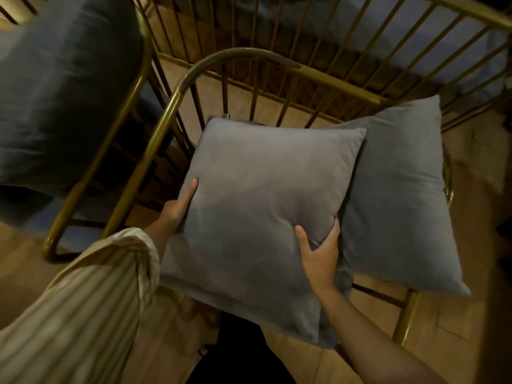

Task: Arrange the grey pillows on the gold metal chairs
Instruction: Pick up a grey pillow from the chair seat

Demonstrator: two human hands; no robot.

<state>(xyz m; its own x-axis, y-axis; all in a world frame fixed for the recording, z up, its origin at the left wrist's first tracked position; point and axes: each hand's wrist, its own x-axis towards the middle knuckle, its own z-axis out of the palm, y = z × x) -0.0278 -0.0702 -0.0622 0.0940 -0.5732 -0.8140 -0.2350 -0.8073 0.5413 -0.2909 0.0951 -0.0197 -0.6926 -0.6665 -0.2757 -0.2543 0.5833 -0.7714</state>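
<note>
A square grey pillow (257, 206) fills the middle of the view, held over the seat of a gold metal chair (177, 98). My left hand (180, 203) grips its left edge with the fingers spread along the side. My right hand (318, 250) pinches its lower right edge, thumb on top. A second grey pillow (399, 200) lies on the same chair to the right, partly tucked under the held one. The chair's seat is hidden beneath both pillows.
Another gold chair (138, 87) stands at the left with a large grey cushion (61, 87) on it. More gold bars (360, 37) run across the back. A wooden floor (471, 314) shows on the right and below. My striped sleeve (77, 306) covers the lower left.
</note>
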